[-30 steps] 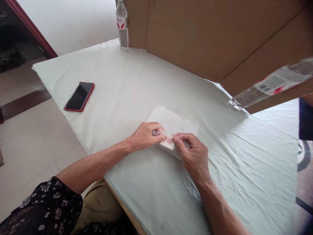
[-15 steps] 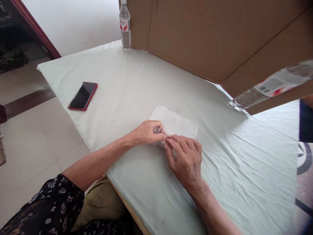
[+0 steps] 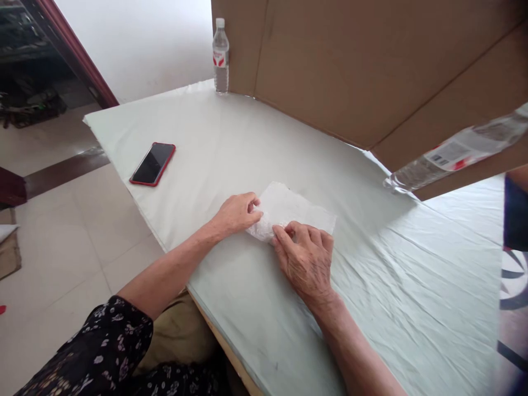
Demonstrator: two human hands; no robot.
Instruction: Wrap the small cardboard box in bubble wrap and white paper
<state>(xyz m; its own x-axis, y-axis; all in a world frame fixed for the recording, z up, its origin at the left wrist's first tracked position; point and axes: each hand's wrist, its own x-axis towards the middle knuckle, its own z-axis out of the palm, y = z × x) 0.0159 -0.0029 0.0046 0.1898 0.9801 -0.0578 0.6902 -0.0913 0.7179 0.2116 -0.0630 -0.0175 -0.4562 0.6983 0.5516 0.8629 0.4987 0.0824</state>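
A small white textured sheet [image 3: 295, 206], which looks like bubble wrap or tissue, lies on the cloth in front of me. Its near edge is folded over into a bumpy, shiny roll, and whether anything is inside is hidden. My left hand [image 3: 239, 213] curls its thumb and fingers on the left end of that fold. Toward the fold's right part, my right hand [image 3: 305, 256] pinches the sheet, thumb and index finger close together, the other fingers bent over it.
A black phone with a red case [image 3: 152, 164] lies at the left. Cardboard panels [image 3: 330, 71] stand along the back, with an upright water bottle [image 3: 221, 60] at their left end and a tilted bottle [image 3: 449, 154] at the right. Pale cloth [image 3: 412, 275] covers the table. Part of another person [image 3: 515, 209] shows at far right.
My left hand has moved left and loosened, uncovering the folded near edge of the sheet. My right hand has shifted slightly left. The view has tilted a little.
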